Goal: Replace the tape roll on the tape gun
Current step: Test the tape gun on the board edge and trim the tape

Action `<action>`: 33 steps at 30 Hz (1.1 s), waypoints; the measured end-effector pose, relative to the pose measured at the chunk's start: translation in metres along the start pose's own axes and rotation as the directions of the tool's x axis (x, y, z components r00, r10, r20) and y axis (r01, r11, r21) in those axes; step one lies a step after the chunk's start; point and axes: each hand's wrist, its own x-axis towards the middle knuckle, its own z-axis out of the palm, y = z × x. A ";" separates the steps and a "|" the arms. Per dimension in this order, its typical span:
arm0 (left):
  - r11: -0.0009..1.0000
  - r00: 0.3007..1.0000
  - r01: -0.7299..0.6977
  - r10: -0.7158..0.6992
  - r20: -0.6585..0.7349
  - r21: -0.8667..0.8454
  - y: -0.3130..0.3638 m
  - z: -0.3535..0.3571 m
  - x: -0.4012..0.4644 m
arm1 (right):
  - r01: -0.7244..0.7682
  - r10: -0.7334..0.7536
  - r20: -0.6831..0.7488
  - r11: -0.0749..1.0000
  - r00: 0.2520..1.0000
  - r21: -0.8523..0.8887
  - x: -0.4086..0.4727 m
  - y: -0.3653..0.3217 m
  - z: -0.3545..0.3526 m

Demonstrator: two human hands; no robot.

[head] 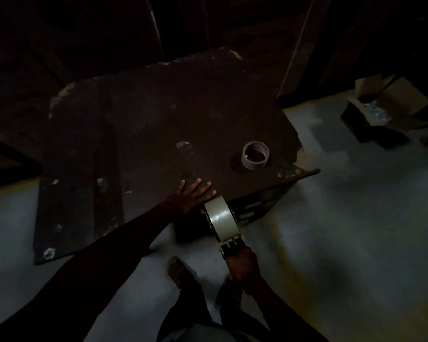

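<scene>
The scene is dimly lit. The left hand lies flat, palm down, on the dark counter near its front edge; its fingers are extended and slightly spread, holding nothing. The right hand is wrapped around the handle of the tape gun, fingers closed on it, below the counter's front edge. A full pale tape roll sits mounted on the tape gun, its rim just beside the left hand's wrist; whether the two touch cannot be determined. The gun's metal front end is visible between the roll and the right hand.

A nearly empty tape core stands on the counter toward its right corner, well apart from both hands. Small scraps of clear tape adhere to the counter surface. An open cardboard box rests on the floor at the upper right. A foot is visible on the floor below the hands.
</scene>
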 end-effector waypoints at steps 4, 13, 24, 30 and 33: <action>0.995 1.000 0.002 0.000 0.024 -0.097 -0.005 0.006 0.006 | 0.036 -0.036 0.017 0.999 0.999 0.003 0.003 -0.007 -0.004; 0.994 0.999 0.016 -0.021 -0.041 -0.111 -0.004 0.009 0.006 | -0.077 0.083 0.044 0.990 0.996 -0.116 0.018 0.006 0.007; 0.988 0.999 0.024 -0.028 -0.027 -0.153 -0.005 0.008 0.007 | -0.045 0.045 0.051 0.999 0.998 0.005 0.020 0.009 -0.004; 0.984 1.000 0.011 -0.012 -0.010 -0.176 -0.008 0.009 0.008 | -0.029 0.025 0.050 0.995 0.998 0.094 0.005 0.021 -0.018; 0.984 1.000 0.015 -0.018 -0.016 -0.175 -0.008 0.008 0.006 | -0.076 0.069 0.048 0.985 0.996 0.156 -0.002 0.027 -0.022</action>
